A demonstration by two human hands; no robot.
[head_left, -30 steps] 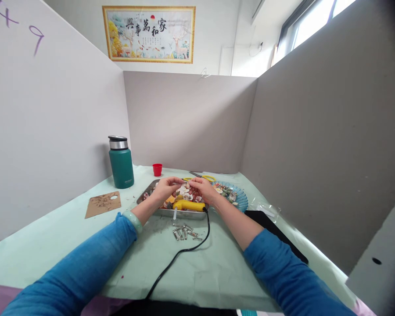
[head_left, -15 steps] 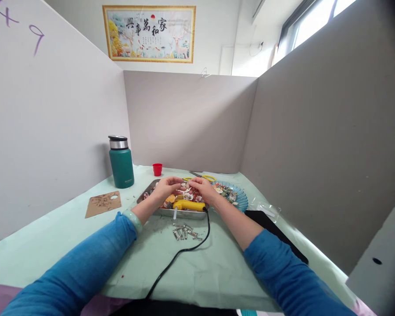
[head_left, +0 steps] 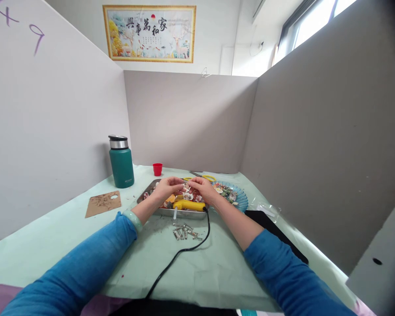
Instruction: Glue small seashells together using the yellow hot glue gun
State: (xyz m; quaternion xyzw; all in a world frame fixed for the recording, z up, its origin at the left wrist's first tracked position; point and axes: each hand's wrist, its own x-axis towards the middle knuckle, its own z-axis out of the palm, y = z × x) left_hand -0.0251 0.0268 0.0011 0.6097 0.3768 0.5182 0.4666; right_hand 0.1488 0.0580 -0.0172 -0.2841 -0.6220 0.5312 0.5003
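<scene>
My left hand (head_left: 169,188) and my right hand (head_left: 200,188) meet over a metal tray (head_left: 187,214), fingertips pinched close together. Something small and pale seems to sit between them, too small to make out. Inside the tray lie shell-like pieces (head_left: 188,197) in white, orange and dark red, partly covered by my hands. Along the tray's near rim rests a yellow glue gun (head_left: 190,206), its pale stick-like end jutting down over the edge; neither hand grips it. Several small metal clips (head_left: 184,231) lie in a pile on the table in front of the tray.
A black cord (head_left: 181,251) runs from the glue gun to the front edge. Right of the tray are a blue plate (head_left: 242,199) of small pieces and a black flat object (head_left: 276,235). Behind stand yellow-handled scissors (head_left: 209,178), a red cup (head_left: 157,170) and, left, a green bottle (head_left: 121,169).
Both hands stay at the same spot over the tray. Only their fingertips shift slightly around the small pale thing. The glue gun and clips have not moved.
</scene>
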